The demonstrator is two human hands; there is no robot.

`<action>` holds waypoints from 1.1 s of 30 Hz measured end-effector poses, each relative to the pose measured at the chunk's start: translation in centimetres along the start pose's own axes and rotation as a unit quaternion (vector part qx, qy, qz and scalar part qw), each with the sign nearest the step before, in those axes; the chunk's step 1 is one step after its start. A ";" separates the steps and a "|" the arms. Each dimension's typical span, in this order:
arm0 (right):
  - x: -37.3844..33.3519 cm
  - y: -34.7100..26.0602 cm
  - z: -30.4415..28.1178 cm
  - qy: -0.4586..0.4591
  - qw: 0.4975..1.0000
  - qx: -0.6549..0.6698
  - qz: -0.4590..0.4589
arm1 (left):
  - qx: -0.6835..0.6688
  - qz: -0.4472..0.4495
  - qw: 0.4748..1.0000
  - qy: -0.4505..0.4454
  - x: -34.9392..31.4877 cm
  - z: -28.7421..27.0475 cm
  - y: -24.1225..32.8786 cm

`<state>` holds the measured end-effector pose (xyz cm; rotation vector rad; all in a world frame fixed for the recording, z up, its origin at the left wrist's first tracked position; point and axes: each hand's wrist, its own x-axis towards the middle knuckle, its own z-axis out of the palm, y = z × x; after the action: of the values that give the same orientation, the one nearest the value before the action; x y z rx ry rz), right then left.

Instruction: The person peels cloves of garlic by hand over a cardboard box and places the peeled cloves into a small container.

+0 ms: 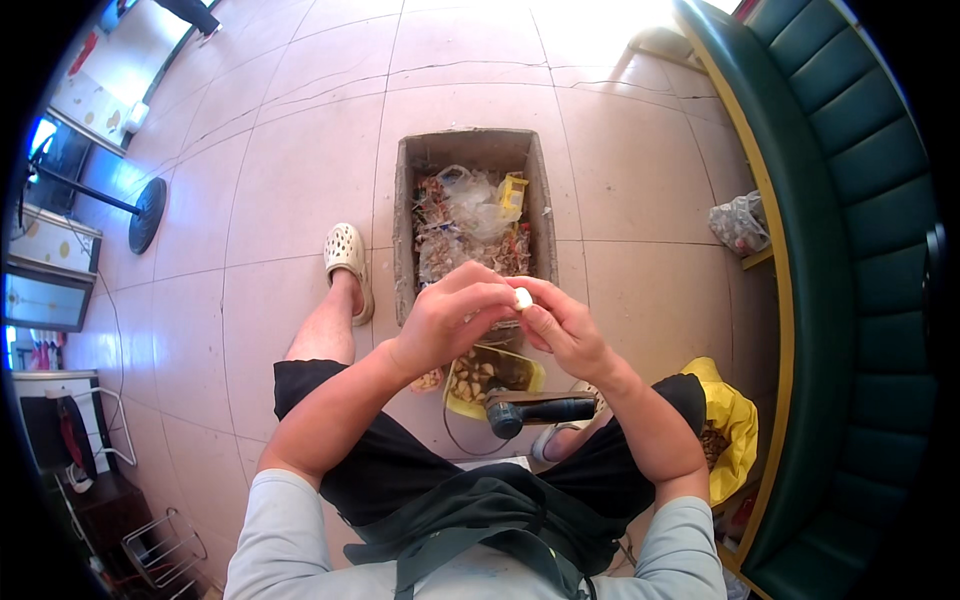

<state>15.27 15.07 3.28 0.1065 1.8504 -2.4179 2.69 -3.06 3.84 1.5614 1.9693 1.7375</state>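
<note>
A small white peeled garlic clove (522,298) sits between my two hands, above the near end of a box. My left hand (448,318) is closed, its fingertips pressed against the clove's left side. From the right, my right hand (566,330) pinches the same clove between thumb and fingers. Just below the hands stands a yellow tub (535,378) with several pale cloves in it. The grey rectangular box (404,215) holds papery skins, a clear plastic bag (468,200) and a yellow packet (512,197).
A black object with a round end (540,410) lies across the tub's near right side. To my right are an open yellow sack (735,430), a plastic bag (740,222) and a dark green padded bench (870,240). A round black stand base (147,215) is on the tiles at left.
</note>
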 end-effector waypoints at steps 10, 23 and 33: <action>0.1 0.2 0.2 0.026 0.998 -0.050 0.004 | 0.012 0.006 1.000 -0.018 -0.4 -0.1 -0.6; 0.0 0.4 0.4 0.037 0.999 0.017 0.019 | 0.001 -0.026 1.000 -0.006 -0.5 0.2 -0.9; 0.3 1.0 0.1 0.050 0.998 0.035 0.031 | 0.010 -0.037 0.999 -0.035 -0.2 0.2 -0.8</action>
<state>15.12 14.66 2.29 0.2903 1.7726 -2.4792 2.41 -2.97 3.07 1.5133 1.9914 1.6170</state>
